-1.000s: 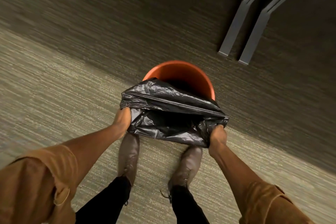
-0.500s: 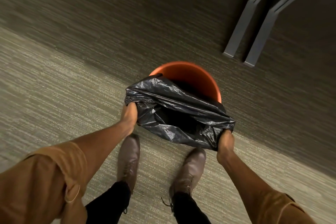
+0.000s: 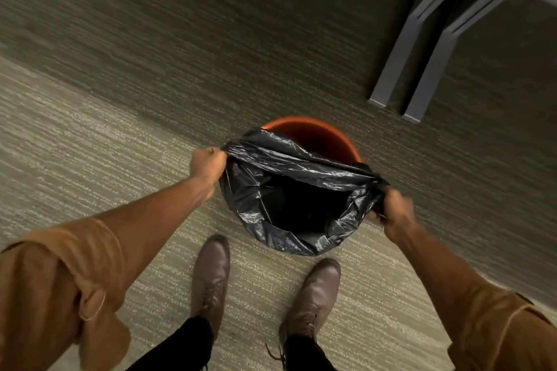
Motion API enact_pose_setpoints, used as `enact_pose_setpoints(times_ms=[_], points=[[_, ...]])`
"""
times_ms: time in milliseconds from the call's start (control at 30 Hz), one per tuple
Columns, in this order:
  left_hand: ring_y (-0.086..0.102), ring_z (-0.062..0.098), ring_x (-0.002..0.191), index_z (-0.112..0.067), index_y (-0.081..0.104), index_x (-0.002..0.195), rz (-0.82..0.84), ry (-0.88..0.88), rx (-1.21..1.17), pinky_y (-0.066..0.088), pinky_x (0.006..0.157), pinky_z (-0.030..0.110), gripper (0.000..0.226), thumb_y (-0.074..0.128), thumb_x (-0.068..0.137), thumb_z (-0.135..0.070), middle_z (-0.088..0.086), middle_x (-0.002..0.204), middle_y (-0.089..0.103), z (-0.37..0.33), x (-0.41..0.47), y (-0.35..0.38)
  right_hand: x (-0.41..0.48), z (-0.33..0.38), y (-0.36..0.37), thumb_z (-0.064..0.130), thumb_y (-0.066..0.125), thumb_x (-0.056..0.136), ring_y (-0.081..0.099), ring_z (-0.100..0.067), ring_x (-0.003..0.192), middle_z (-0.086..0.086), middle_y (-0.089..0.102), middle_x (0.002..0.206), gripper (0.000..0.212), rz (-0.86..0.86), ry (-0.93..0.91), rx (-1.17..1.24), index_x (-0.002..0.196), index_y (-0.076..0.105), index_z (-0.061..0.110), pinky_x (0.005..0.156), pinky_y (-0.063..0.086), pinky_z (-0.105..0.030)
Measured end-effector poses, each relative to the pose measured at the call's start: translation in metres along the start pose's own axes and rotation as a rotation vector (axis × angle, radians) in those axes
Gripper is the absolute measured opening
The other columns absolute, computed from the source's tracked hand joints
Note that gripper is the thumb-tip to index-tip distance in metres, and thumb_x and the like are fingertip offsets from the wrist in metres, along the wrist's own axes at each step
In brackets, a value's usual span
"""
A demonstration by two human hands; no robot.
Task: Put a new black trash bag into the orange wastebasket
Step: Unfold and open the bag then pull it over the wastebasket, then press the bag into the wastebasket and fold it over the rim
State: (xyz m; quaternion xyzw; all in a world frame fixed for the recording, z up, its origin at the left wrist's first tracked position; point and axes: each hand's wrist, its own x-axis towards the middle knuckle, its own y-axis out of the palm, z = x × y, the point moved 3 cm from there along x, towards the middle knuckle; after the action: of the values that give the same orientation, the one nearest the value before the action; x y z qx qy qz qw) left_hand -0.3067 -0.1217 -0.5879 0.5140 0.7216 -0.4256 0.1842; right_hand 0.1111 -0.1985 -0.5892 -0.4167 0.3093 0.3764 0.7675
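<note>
On the carpet (image 3: pixel 90 159), bag mouth held open.
Left hand (image 3: pixel 208 159) and right hand (image 3: pixel 393 209) clutch the black trash bag (image 3: pixel 271 205) (near side draped) over the orange wastebasket (image 3: pixel 319 137).

The striped carpet floor (image 3: pixel 126 135) carries the orange wastebasket (image 3: pixel 319 137), two brown boots (image 3: pixel 212 277) and grey furniture legs (image 3: pixel 401 60).

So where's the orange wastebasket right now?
The orange wastebasket stands on the carpet mid-frame, just ahead of the shoes, under the black trash bag both hands stretch open.

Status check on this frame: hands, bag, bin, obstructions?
Left hand and right hand gripping black trash bag mouth. Near edge over orange wastebasket rim, far rim bare. Nothing obstructing.
</note>
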Motion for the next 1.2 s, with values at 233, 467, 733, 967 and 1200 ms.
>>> enact_pose_setpoints(times_ms=[233,467,733,967,1200], points=[[0.058,0.008,0.062,-0.008,0.075,0.085,-0.009,0.186,0.420,0.042,0.050,0.020,0.012,0.071,0.087,0.003,-0.001,0.074,0.067,-0.056,0.023,0.001,0.023,0.060,0.000,0.003,0.078,0.088,0.039,-0.009,0.027,-0.002,0.056,0.040,0.011,0.048,-0.041,-0.350,0.077,0.075,0.002,0.030,0.025,-0.017],[0.080,0.017,0.060,-0.007,0.078,0.089,0.028,0.183,0.404,0.069,0.056,0.036,0.011,0.081,0.088,0.004,0.010,0.090,0.080,-0.086,0.026,0.011,0.026,0.088,0.026,-0.013,0.060,0.099,0.063,-0.019,0.069,-0.012,0.067,0.088,0.025,0.205,0.143,-0.080,0.086,0.069,0.006,0.037,0.052,-0.018],[0.079,0.024,0.096,-0.008,0.077,0.101,0.104,0.219,0.367,0.067,0.076,0.035,0.011,0.080,0.091,-0.003,0.007,0.100,0.079,-0.102,0.029,0.030,0.027,0.096,0.041,-0.002,0.075,0.093,0.061,-0.020,0.053,-0.012,0.071,0.078,0.004,0.175,0.007,0.022,0.092,0.074,0.002,0.047,0.045,-0.030],[0.071,0.012,0.091,-0.017,0.077,0.097,0.170,0.271,0.410,0.055,0.075,0.023,0.010,0.086,0.093,-0.019,-0.005,0.095,0.075,-0.097,0.037,0.045,0.034,0.089,0.052,0.005,0.081,0.090,0.045,-0.007,0.029,0.003,0.062,0.044,0.020,0.056,-0.092,-0.050,0.071,0.073,0.007,0.032,0.031,-0.017],[0.061,0.004,0.074,-0.026,0.072,0.089,0.193,0.294,0.324,0.042,0.060,0.018,0.017,0.088,0.091,-0.030,-0.009,0.086,0.071,-0.086,0.045,0.050,0.038,0.083,0.067,0.002,0.080,0.075,0.050,-0.015,0.047,0.002,0.055,0.048,0.023,0.049,-0.086,-0.009,0.063,0.063,0.011,0.045,0.038,-0.026]])
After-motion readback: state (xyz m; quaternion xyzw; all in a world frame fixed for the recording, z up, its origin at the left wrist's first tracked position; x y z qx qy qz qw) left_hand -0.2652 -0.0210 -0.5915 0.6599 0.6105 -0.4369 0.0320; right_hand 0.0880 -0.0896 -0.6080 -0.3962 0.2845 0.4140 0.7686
